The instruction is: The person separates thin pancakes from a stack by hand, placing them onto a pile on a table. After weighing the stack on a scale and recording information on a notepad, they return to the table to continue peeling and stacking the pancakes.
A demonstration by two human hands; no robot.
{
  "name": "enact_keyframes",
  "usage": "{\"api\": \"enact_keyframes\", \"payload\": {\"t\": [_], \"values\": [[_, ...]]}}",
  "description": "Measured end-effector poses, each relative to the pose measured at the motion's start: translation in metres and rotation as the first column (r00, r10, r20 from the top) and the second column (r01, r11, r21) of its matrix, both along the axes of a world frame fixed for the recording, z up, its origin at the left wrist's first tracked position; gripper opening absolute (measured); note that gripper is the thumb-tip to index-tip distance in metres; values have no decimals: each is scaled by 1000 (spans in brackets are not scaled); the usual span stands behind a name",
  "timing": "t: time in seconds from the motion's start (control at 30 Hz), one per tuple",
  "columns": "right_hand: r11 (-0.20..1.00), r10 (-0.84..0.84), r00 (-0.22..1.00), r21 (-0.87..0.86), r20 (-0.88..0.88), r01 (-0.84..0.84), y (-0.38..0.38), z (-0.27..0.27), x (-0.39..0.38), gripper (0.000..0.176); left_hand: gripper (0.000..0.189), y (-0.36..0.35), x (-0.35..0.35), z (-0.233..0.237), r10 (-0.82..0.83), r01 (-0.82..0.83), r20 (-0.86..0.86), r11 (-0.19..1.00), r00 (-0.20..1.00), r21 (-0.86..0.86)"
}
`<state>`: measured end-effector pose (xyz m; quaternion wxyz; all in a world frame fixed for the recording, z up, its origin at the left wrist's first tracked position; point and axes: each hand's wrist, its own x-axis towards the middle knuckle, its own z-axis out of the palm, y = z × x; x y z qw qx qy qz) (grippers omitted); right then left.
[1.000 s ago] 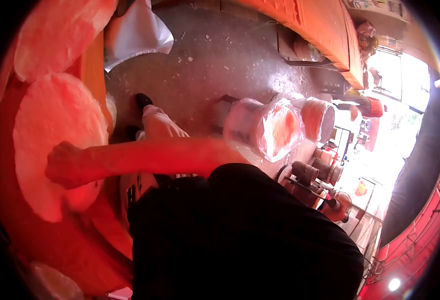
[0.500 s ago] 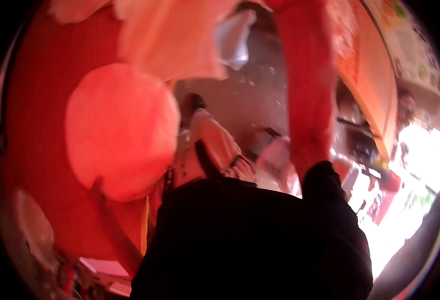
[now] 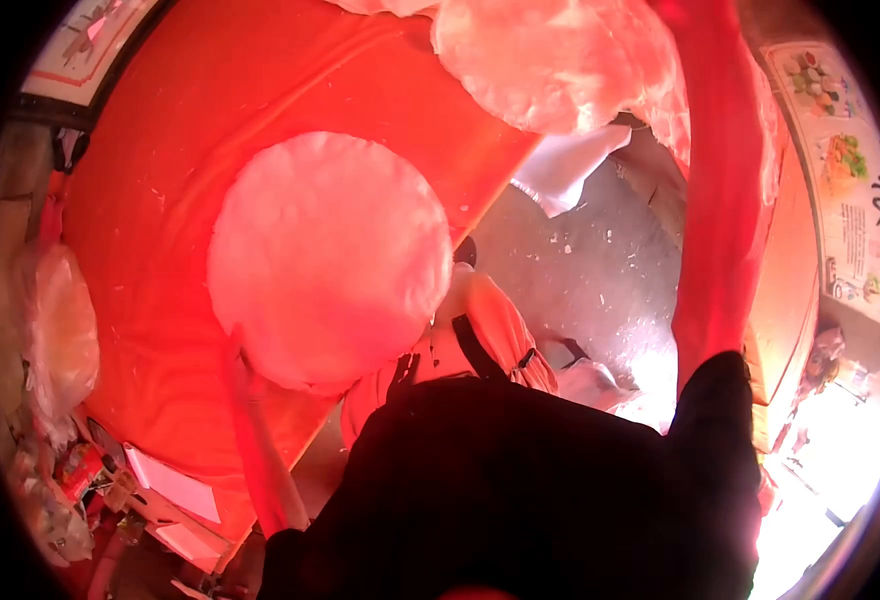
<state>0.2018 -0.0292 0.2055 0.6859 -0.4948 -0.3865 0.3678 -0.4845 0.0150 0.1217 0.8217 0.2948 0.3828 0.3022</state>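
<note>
A large round pale sheet [image 3: 330,250], like a thin flatbread or dough round, lies over the red-covered table [image 3: 160,220] and reaches past its near edge. At the sheet's lower left rim is my left hand [image 3: 241,362], its fingers closed on the edge, with some of them hidden. My right arm stretches up along the right side, and its hand lies beyond the top of the view. Near that arm is a pile of similar pale, wrinkled sheets [image 3: 560,60]. A white cloth or bag [image 3: 572,170] hangs just below the pile.
A clear plastic bag with pale rounds [image 3: 60,330] stands at the left. Papers [image 3: 175,483] and small packets lie at the lower left. A food poster [image 3: 845,180] hangs at the right. Grey floor [image 3: 580,250] shows between the table and the orange surface on the right.
The view has shifted and become sharper, with the round sheet now farther right in it. My left hand stays at the sheet's rim, and my right arm still reaches upward.
</note>
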Motion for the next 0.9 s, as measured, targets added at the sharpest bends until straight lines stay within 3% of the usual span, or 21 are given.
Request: {"api": "enact_keyframes", "payload": {"t": [0.07,0.17,0.23,0.3,0.33,0.37,0.4,0.43,0.53,0.63,0.73,0.83,0.9], "values": [[976,-127,991,-179,-32,120,-36,-58,-23,8,31,-1,-3,-6,25,-25,5,1000,1000,-6],[849,-336,941,-447,-45,281,-101,-153,-59,27,31,0,-11,-7,48,-49,-9,999,999,-18],[722,-439,897,-617,-59,313,-111,-164,-123,29,31,0,-16,-7,75,-76,-22,997,997,-20],[779,-300,953,-585,-36,224,-112,-191,-174,33,31,-6,-25,-3,96,-98,-61,995,994,-36],[910,24,997,-414,71,8,-96,-183,-209,33,31,-12,-30,0,115,-119,-81,992,990,-39],[901,-119,939,-432,-322,-34,-85,-183,-257,31,31,-20,-38,5,137,-142,-109,989,985,-40],[840,88,990,-525,-114,-135,-64,-162,-298,36,31,-29,-50,14,160,-167,-144,985,976,-41],[759,320,944,-617,77,-207,-45,-145,-330,41,31,-38,-62,24,187,-197,-181,980,966,-38],[814,376,913,-527,158,-244,-19,-163,-380,48,32,-62,-89,50,260,-275,-269,961,927,-16],[697,444,894,-605,-57,-385,-14,-158,-390,47,32,-75,-101,62,303,-318,-312,948,900,1],[754,492,854,-573,168,-322,-20,-158,-408,47,32,-83,-107,69,330,-346,-337,938,882,15],[766,450,846,-611,285,-201,-12,-181,-411,47,33,-87,-113,73,352,-366,-354,930,867,29],[818,395,880,-536,263,-207,-10,-169,-422,42,33,-88,-115,73,360,-373,-361,927,860,34]]}}
